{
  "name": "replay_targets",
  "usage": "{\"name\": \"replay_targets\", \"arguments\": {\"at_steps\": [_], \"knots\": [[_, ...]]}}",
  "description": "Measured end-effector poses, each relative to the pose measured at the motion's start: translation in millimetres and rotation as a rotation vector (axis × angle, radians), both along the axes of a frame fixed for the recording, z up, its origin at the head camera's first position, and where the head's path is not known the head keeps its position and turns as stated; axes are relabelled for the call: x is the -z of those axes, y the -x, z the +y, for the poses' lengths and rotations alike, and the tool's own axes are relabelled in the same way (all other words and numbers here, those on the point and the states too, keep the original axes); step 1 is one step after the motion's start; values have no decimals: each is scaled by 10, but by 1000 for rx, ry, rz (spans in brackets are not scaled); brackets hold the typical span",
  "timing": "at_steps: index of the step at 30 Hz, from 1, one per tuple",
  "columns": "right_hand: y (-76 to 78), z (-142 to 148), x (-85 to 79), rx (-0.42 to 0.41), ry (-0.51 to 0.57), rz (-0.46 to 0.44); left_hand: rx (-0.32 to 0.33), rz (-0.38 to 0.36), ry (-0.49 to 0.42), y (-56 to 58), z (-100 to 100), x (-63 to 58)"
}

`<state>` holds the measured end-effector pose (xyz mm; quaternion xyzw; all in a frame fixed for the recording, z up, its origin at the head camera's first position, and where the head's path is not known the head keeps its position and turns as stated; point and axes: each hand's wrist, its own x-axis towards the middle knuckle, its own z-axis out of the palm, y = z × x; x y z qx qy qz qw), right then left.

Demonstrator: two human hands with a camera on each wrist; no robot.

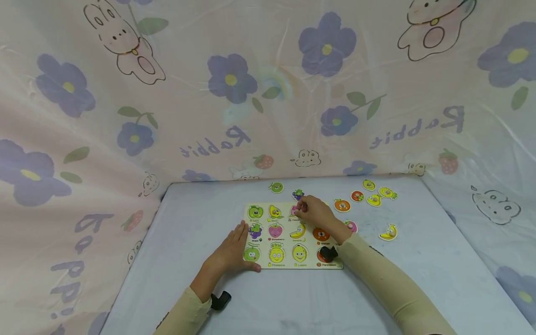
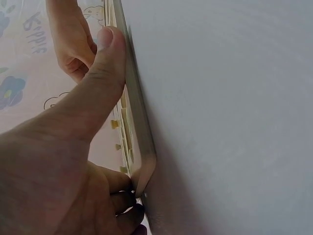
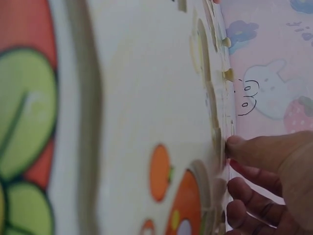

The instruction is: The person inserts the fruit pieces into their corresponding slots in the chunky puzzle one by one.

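Note:
In the head view a cream fruit puzzle board [image 1: 286, 242] lies on the table. My left hand [image 1: 229, 249] rests at its front-left corner, fingers along the left edge and thumb at the front edge. That thumb [image 2: 105, 73] lies against the board's side in the left wrist view. My right hand [image 1: 315, 213] pinches a pink peach piece [image 1: 293, 211] at the top row's third slot. An apple piece [image 1: 255, 212] and a mango piece [image 1: 275, 212] sit to its left. Just beyond the board's back edge is a grape piece [image 1: 298, 194].
A green round piece [image 1: 276, 187] lies behind the board. To the right are an orange piece [image 1: 342, 205], a pink piece [image 1: 351, 226] by the forearm, a banana piece [image 1: 388, 232], a pineapple piece [image 1: 387, 193] and several others. A patterned curtain [image 1: 276, 139] hangs behind the table.

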<state>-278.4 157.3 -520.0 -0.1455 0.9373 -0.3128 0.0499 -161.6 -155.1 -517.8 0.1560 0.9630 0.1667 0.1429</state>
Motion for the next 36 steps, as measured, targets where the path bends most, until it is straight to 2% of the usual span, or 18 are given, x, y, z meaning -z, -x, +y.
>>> {"name": "replay_targets", "arguments": {"at_steps": [8, 16, 24, 31, 36], "knots": [[7, 27, 19, 6, -16, 1, 12, 7, -4, -2, 5, -31], [-55, 96, 1, 6, -29, -7, 15, 9, 17, 10, 8, -35], [-105, 188, 3, 17, -27, 5, 16, 15, 0, -6, 6, -45], [-121, 330, -130, 52, 4, 3, 15, 15, -7, -12, -5, -55], [-125, 467, -168, 90, 17, -5, 14, 15, -11, -11, -1, -44]]}}
